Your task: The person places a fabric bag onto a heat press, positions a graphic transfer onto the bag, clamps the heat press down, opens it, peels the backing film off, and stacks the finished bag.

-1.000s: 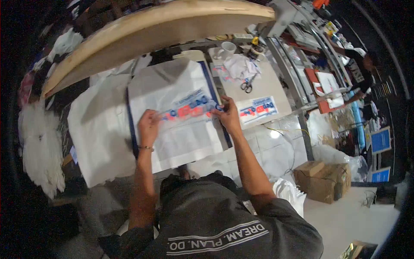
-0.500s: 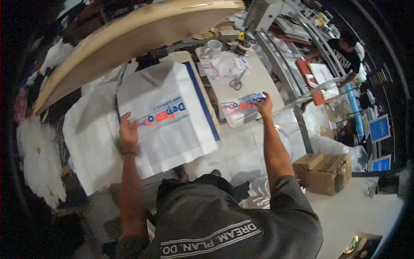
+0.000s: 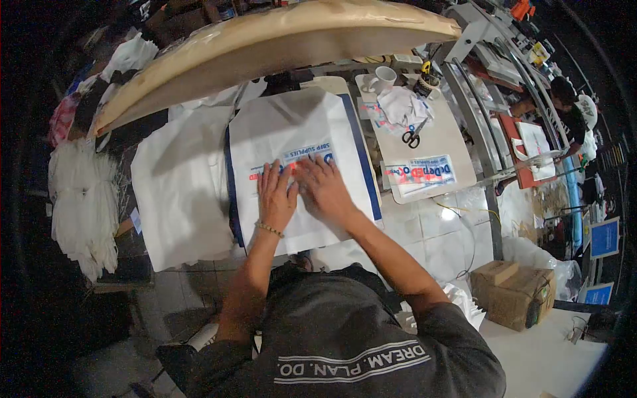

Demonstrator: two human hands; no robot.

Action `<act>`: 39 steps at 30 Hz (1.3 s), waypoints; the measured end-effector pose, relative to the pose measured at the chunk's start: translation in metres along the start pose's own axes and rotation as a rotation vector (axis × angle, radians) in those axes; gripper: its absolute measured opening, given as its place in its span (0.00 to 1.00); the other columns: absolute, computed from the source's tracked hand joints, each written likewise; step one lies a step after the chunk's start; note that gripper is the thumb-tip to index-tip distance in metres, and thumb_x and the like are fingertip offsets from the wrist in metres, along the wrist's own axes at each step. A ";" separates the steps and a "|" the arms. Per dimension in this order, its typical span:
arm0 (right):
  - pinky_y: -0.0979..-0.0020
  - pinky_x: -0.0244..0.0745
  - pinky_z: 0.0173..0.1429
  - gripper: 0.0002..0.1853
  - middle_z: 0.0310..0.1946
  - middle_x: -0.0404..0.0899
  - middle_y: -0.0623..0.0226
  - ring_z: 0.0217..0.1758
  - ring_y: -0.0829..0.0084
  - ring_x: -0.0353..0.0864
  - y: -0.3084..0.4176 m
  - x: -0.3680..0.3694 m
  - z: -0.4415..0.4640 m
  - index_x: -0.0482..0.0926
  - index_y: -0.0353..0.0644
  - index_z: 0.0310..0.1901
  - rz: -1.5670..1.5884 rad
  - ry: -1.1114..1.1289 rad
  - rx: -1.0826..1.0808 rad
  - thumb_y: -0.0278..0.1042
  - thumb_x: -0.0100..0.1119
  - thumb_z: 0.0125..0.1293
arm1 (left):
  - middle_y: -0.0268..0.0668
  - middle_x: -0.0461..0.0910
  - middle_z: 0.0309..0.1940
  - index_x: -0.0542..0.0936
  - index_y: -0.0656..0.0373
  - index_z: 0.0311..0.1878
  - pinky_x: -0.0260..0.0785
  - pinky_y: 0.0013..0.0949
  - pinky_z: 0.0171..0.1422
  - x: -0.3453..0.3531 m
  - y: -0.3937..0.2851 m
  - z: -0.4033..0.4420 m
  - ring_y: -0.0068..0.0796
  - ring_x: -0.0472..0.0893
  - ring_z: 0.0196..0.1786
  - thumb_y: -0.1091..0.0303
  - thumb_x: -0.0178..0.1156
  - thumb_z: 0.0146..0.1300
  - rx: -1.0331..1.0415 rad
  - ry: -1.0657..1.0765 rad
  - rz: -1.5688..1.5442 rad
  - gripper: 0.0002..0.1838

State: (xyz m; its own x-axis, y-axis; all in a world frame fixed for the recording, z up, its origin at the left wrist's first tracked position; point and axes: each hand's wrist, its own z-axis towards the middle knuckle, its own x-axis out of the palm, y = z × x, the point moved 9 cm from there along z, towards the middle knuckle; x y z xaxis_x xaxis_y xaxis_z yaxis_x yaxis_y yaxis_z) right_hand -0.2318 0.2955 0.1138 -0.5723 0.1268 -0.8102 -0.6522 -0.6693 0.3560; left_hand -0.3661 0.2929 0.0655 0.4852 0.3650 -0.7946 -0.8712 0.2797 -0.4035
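Observation:
A white sheet or bag (image 3: 285, 123), printed with blue and red lettering, lies flat on a dark blue pad (image 3: 359, 142). My left hand (image 3: 277, 196) rests on the lower part of the print, fingers stretched out. Beside it, my right hand (image 3: 325, 191) lies over the print with fingers spread, close to my left. Part of the lettering is hidden under both hands. On the side table (image 3: 391, 156) to the right sit printed transfer sheets (image 3: 424, 174) with the same blue and red lettering.
Scissors (image 3: 413, 138), crumpled white paper (image 3: 401, 106) and a white mug (image 3: 381, 79) share the side table. Another white sheet (image 3: 179, 192) lies on the left. A padded, curved board (image 3: 285, 36) overhangs the back. A cardboard box (image 3: 514, 295) and another person (image 3: 564, 113) are at right.
My right hand has left the transfer sheets on the side table and come onto the white sheet. My left hand has moved from its left edge onto the print. The view has shifted.

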 end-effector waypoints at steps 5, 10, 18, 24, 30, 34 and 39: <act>0.36 0.47 0.83 0.30 0.78 0.61 0.48 0.82 0.38 0.55 -0.014 0.040 -0.010 0.69 0.40 0.75 -0.090 0.116 0.105 0.46 0.51 0.77 | 0.53 0.64 0.78 0.73 0.58 0.73 0.50 0.63 0.82 0.012 -0.002 -0.001 0.62 0.58 0.82 0.60 0.56 0.76 -0.018 0.103 0.074 0.26; 0.36 0.46 0.83 0.30 0.79 0.60 0.49 0.83 0.39 0.54 -0.018 0.038 -0.013 0.68 0.43 0.76 -0.112 0.125 0.107 0.48 0.50 0.77 | 0.53 0.62 0.79 0.72 0.60 0.73 0.48 0.63 0.83 0.011 -0.007 -0.001 0.61 0.56 0.82 0.59 0.54 0.77 -0.009 0.109 0.109 0.26; 0.34 0.43 0.83 0.30 0.79 0.61 0.50 0.83 0.38 0.53 -0.019 0.038 -0.013 0.69 0.44 0.75 -0.139 0.108 0.128 0.49 0.49 0.78 | 0.52 0.60 0.81 0.72 0.60 0.73 0.46 0.64 0.84 0.011 -0.007 0.000 0.61 0.54 0.83 0.59 0.53 0.77 -0.038 0.135 0.058 0.26; 0.34 0.43 0.83 0.29 0.78 0.61 0.49 0.82 0.37 0.54 -0.015 0.034 -0.012 0.70 0.44 0.75 -0.140 0.085 0.131 0.48 0.50 0.77 | 0.51 0.58 0.82 0.72 0.58 0.73 0.45 0.64 0.84 0.012 -0.006 -0.001 0.60 0.53 0.84 0.60 0.53 0.78 -0.031 0.124 0.058 0.25; 0.32 0.42 0.82 0.29 0.78 0.62 0.47 0.82 0.37 0.54 -0.014 0.031 -0.011 0.70 0.43 0.74 -0.114 0.074 0.138 0.48 0.52 0.77 | 0.48 0.63 0.79 0.77 0.58 0.68 0.49 0.62 0.83 -0.030 -0.025 0.014 0.57 0.59 0.82 0.64 0.57 0.76 -0.001 0.029 -0.010 0.21; 0.30 0.42 0.82 0.29 0.77 0.62 0.46 0.82 0.36 0.54 -0.009 0.021 -0.012 0.72 0.42 0.73 -0.059 0.030 0.109 0.49 0.53 0.76 | 0.50 0.75 0.69 0.84 0.63 0.56 0.70 0.53 0.72 -0.152 -0.085 0.066 0.53 0.77 0.68 0.73 0.62 0.69 0.068 -0.133 -0.278 0.14; 0.31 0.47 0.80 0.21 0.64 0.77 0.45 0.75 0.39 0.67 0.006 -0.006 -0.006 0.82 0.39 0.58 0.083 -0.105 0.044 0.44 0.60 0.71 | 0.43 0.87 0.46 0.86 0.63 0.48 0.79 0.40 0.56 -0.319 -0.175 0.126 0.41 0.87 0.50 0.80 0.65 0.66 0.489 -0.552 -0.131 0.09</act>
State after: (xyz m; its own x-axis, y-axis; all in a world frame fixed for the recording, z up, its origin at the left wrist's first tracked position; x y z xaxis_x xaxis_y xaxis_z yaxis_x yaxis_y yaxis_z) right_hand -0.2293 0.2867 0.1181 -0.6722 0.1498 -0.7251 -0.6205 -0.6482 0.4414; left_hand -0.3587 0.2395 0.4469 0.6621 0.6580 -0.3586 -0.7334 0.6674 -0.1296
